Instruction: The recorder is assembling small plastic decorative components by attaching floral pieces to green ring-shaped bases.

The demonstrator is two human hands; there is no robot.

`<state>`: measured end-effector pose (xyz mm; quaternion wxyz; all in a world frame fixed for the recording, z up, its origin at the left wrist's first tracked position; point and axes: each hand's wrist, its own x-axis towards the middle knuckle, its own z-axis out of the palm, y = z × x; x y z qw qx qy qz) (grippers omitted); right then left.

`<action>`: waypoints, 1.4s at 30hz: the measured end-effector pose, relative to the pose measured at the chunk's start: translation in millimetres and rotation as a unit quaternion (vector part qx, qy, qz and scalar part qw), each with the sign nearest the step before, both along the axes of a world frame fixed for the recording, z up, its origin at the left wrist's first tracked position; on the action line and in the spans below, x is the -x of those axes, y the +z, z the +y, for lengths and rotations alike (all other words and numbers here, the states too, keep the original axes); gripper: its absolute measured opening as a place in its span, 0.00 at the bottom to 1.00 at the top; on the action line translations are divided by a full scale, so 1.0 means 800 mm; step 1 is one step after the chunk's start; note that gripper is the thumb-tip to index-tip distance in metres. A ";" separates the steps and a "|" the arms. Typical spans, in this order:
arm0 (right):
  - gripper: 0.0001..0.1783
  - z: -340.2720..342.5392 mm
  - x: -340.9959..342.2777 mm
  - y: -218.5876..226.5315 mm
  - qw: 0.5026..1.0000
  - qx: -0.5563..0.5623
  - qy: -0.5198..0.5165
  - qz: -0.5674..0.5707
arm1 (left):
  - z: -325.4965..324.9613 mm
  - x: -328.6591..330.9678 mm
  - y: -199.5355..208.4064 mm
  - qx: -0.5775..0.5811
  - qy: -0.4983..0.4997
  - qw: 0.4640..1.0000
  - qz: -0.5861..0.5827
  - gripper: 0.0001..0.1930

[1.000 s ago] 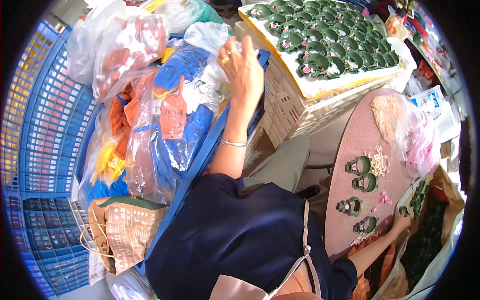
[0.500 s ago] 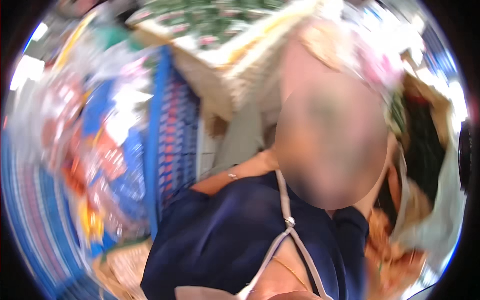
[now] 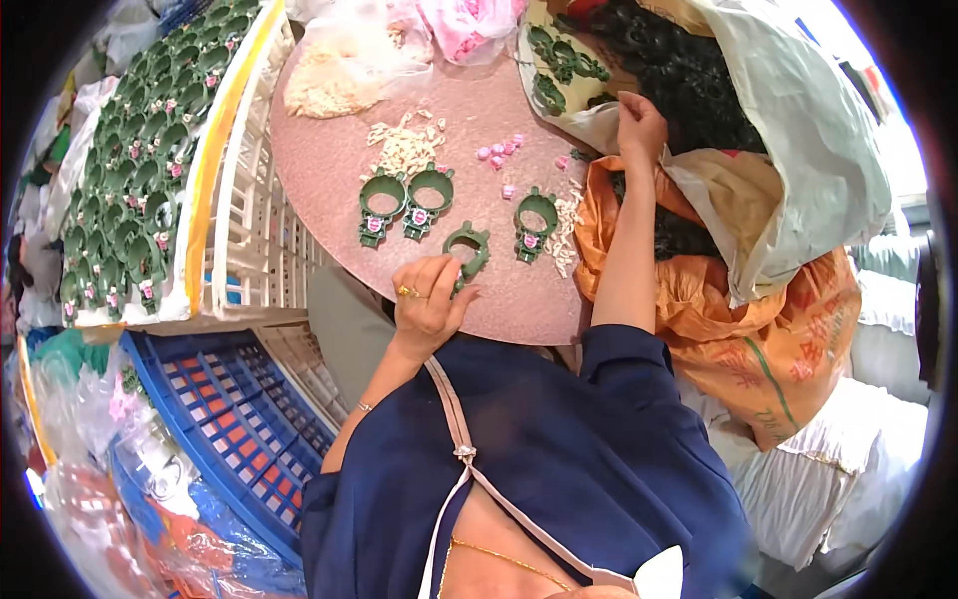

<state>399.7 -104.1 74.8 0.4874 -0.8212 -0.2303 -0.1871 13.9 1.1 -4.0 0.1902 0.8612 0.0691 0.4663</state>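
My left hand [image 3: 427, 299] is at the table's near edge, its fingers closed on a dark green plastic ring piece [image 3: 469, 252]. Two similar green ring pieces [image 3: 430, 190] with pink-and-white fronts stand just beyond it, and a third ring piece [image 3: 536, 222] sits to the right. My right hand [image 3: 642, 130] is raised at the mouth of a pale woven sack [image 3: 798, 130]. Its fingers are pinched together; what they grip, if anything, is too small to make out. Loose green parts [image 3: 567, 62] lie in the sack's mouth beside it.
Small cream pieces [image 3: 407, 143] and pink bits [image 3: 497, 152] lie on the round pink table [image 3: 329, 190]. An orange sack [image 3: 738, 349] hangs against its right side. At left, a tray [image 3: 190, 240] of finished-looking green rings rests on a white crate [image 3: 254, 220], above a blue basket [image 3: 230, 419].
The view has swung from a blurred look farther left, and the table now shows sharply. My right hand now shows at the sack's mouth; my left holds a green ring piece over the table.
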 end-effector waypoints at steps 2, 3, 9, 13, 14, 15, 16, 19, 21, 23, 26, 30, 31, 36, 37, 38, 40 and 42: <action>0.11 0.017 0.019 0.002 0.998 0.046 0.027 0.034 | 0.000 0.002 0.002 0.008 0.006 1.000 0.011 0.29; 0.12 0.022 0.021 0.002 0.996 0.052 0.063 0.048 | 0.001 0.002 0.003 0.014 0.012 1.000 0.019 0.30; 0.10 0.022 0.044 -0.027 0.940 0.336 0.053 0.025 | 0.001 0.002 0.005 0.025 0.050 0.997 0.051 0.34; 0.13 0.022 0.063 -0.031 0.921 0.389 -0.012 0.009 | -0.001 -0.001 0.006 0.021 0.051 0.997 0.055 0.35; 0.13 0.024 0.065 -0.032 0.908 0.418 -0.021 -0.001 | -0.001 -0.002 0.007 0.024 0.052 0.997 0.051 0.35; 0.12 0.024 0.067 -0.031 0.894 0.447 -0.010 -0.015 | -0.001 -0.003 0.007 0.027 0.054 0.997 0.048 0.35; 0.12 0.023 0.066 -0.036 0.893 0.450 -0.007 -0.014 | -0.001 -0.004 0.006 0.032 0.055 0.997 0.048 0.35; 0.12 0.030 0.062 -0.045 0.872 0.489 0.012 -0.012 | 0.000 -0.003 0.005 0.041 0.061 0.995 0.061 0.37; 0.12 0.034 0.064 -0.047 0.867 0.497 0.032 -0.021 | 0.002 -0.002 0.004 0.043 0.070 0.995 0.061 0.38; 0.14 0.017 0.042 -0.055 0.868 0.496 0.033 -0.015 | 0.000 -0.007 0.009 0.055 0.052 0.996 0.049 0.38; 0.11 0.022 0.046 -0.059 0.889 0.456 0.024 0.025 | 0.000 -0.002 0.005 0.058 0.055 0.995 0.053 0.37; 0.12 0.011 0.036 -0.066 0.895 0.439 0.079 0.007 | -0.001 -0.003 0.000 0.074 0.053 0.995 0.051 0.36; 0.15 0.012 0.048 -0.055 0.889 0.443 0.111 0.013 | 0.000 -0.003 -0.002 0.088 0.050 0.994 0.049 0.35; 0.12 0.013 0.178 0.034 0.879 -0.024 0.298 0.372 | -0.002 -0.006 0.000 0.103 0.047 0.993 0.043 0.34; 0.11 0.021 0.200 0.035 0.839 -0.043 0.371 0.396 | 0.001 0.001 -0.002 0.103 0.061 0.992 0.038 0.33; 0.10 0.015 0.211 0.036 0.839 0.000 0.383 0.387 | 0.002 -0.001 -0.002 0.106 0.058 0.992 0.029 0.32; 0.07 0.010 0.242 0.032 0.863 0.052 0.372 0.338 | 0.002 -0.002 -0.002 0.105 0.058 0.992 0.026 0.31; 0.04 0.006 0.258 0.014 0.805 -0.015 0.440 0.398 | 0.002 -0.003 -0.003 0.103 0.060 0.993 0.026 0.31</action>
